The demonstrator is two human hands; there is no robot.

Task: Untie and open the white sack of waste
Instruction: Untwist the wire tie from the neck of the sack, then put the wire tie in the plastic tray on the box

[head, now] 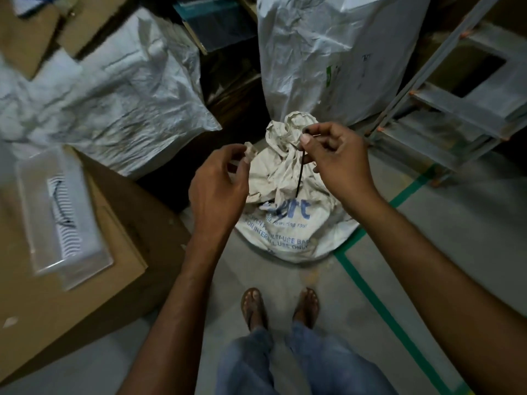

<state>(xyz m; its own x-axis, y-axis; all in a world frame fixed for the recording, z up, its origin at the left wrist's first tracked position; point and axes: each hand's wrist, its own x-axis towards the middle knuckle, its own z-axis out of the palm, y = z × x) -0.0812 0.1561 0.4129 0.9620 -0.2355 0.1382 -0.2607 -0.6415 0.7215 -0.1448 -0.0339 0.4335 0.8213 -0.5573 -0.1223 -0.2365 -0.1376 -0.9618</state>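
A white sack (288,223) with blue printed lettering stands on the grey floor just beyond my feet, its crumpled neck (285,143) bunched upward. My right hand (333,158) pinches a thin black tie (299,178) between thumb and forefinger; the tie hangs down over the sack's neck. My left hand (219,181) holds a fold of the sack's mouth (251,151) at its fingertips, to the left of the neck. Whether the tie still circles the neck is hidden by cloth folds.
A large white sack (119,92) lies at the left, another tall white sack (336,52) stands behind. A cardboard box (85,295) with a clear plastic packet (60,212) sits at left. A metal rack (456,109) is at right. Green floor tape (379,303) runs past my sandalled feet.
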